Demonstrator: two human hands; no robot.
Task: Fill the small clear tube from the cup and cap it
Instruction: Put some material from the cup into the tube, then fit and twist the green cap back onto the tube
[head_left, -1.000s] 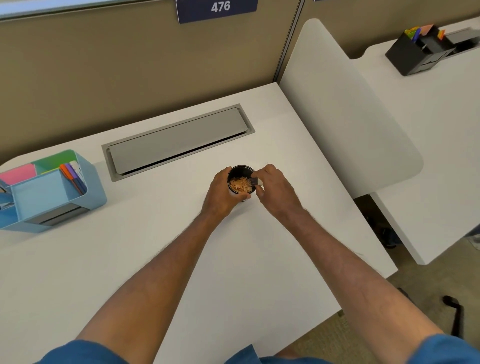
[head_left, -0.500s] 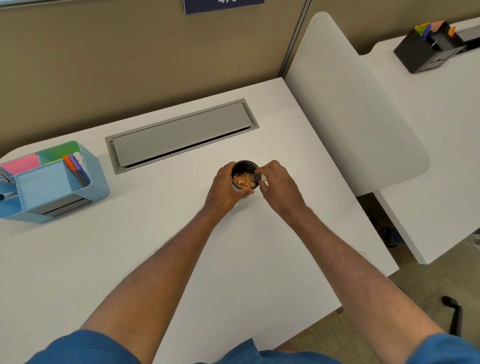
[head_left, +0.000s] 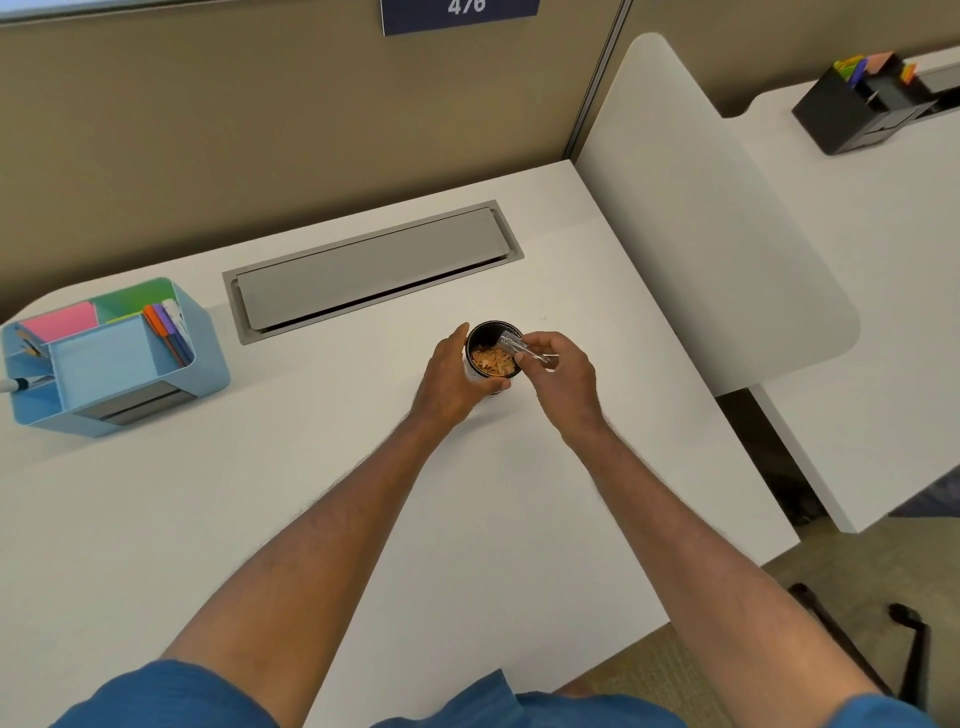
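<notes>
A wide white counter (head_left: 260, 519) stands against tan cubicle panels, with a grey cable hatch (head_left: 371, 270) set into it and a pale blue desk organiser (head_left: 111, 358) at its left edge. Near the middle stands a black round cup (head_left: 491, 358) of orange-brown flakes, the left hand (head_left: 449, 382) wrapped around its side. The right hand (head_left: 563, 376) pinches a small clear plastic tube (head_left: 511, 344), tilted with one end over the cup's mouth. Its contents and cap are too small to make out.

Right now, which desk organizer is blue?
The blue organizer at the desk's left, holding pens. The other organizer, on the far right desk, is black.
</notes>
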